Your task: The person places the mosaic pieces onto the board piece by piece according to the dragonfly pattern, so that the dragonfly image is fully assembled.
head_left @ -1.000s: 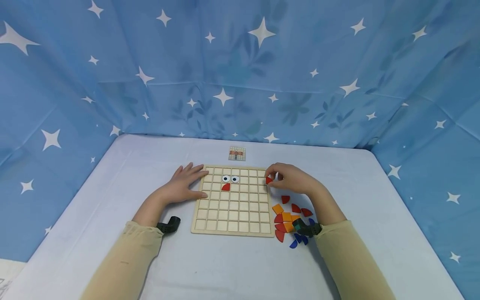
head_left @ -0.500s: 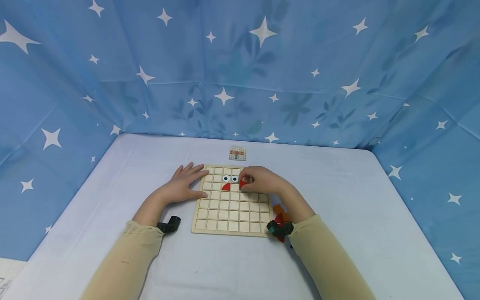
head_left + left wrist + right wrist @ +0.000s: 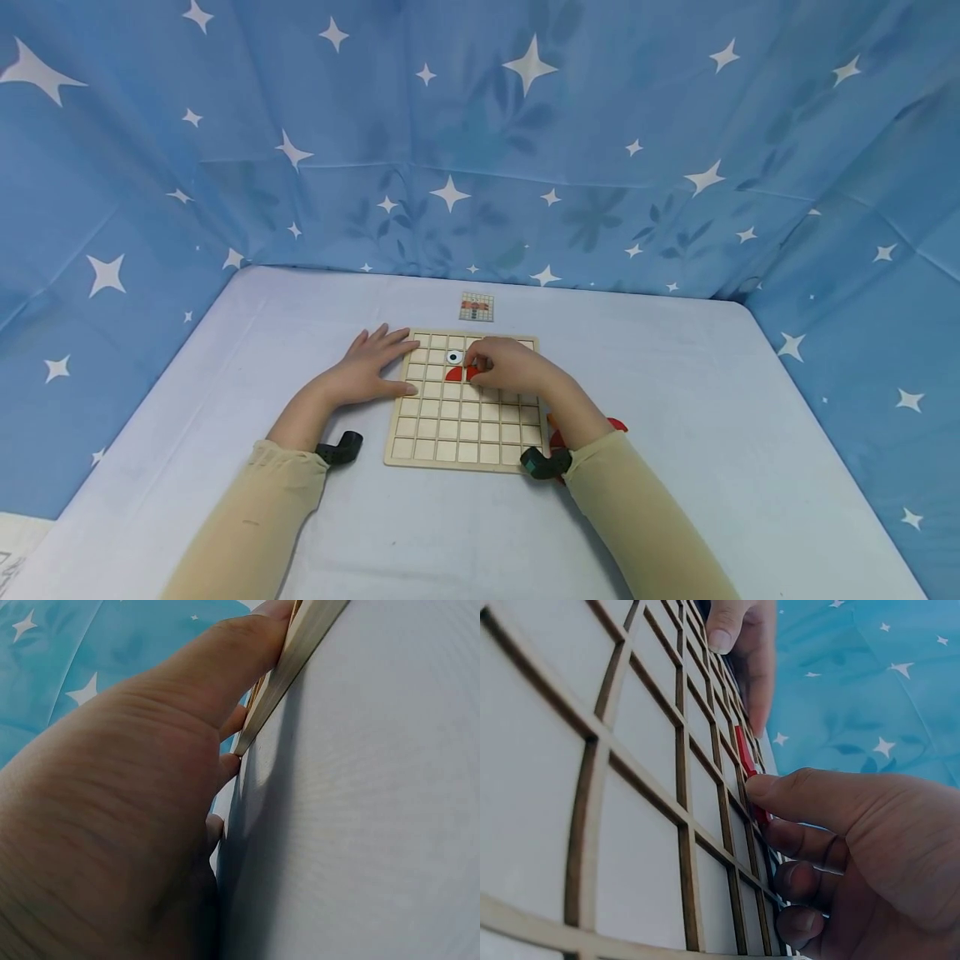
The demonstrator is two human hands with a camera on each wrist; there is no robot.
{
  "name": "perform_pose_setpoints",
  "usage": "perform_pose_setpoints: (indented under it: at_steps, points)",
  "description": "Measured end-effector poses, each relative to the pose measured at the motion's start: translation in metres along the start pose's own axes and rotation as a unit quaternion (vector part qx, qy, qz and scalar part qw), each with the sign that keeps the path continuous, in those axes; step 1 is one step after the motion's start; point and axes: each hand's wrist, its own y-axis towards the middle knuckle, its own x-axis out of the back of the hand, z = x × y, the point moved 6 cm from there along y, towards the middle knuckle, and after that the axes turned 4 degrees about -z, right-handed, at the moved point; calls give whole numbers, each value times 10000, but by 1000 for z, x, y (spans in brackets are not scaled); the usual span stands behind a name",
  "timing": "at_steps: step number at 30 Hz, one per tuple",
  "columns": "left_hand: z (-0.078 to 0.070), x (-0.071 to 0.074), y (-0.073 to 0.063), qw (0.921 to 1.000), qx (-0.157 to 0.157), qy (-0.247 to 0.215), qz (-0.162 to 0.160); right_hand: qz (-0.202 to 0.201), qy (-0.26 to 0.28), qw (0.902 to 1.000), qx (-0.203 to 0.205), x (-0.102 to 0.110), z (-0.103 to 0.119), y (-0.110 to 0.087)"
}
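Note:
My right hand (image 3: 513, 365) is over the upper middle of a wooden grid board (image 3: 450, 429). Its thumb and index finger pinch a red quarter-circle tile (image 3: 471, 373) right at the grid, also visible as a red tile (image 3: 762, 815) beneath the thumb in the right wrist view. Just left of it, a matching red tile (image 3: 453, 374) lies in a cell. Above that sits a round eye tile (image 3: 454, 357); the other eye tile is hidden behind my right fingers. My left hand (image 3: 365, 367) rests spread on the board's left edge, thumb and fingertips on its frame (image 3: 281, 679).
A small pattern card (image 3: 477, 307) lies behind the board. To the board's right, loose red tiles (image 3: 617, 424) show partly from under my right forearm, which covers the rest of the pile. A blue starry curtain (image 3: 480, 150) stands around the white table (image 3: 390, 525).
My right hand has carried the red tile leftward from the board's right edge to the cell next to the first red tile. My left hand has stayed in place.

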Motion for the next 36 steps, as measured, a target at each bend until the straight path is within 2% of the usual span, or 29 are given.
perform_pose_setpoints:
  at_steps: [23, 31, 36]
  points:
    - [1, -1, 1, 10000, -34, -25, -20, -75, 71, 9999, -115, -4, 3, 0]
    - [1, -1, 1, 10000, -11, 10, 3, 53, -385, 9992, 60, -7, 3, 1]
    - [0, -1, 1, 10000, 19, -15, 30, 78, -442, 9990, -17, -7, 2, 0]
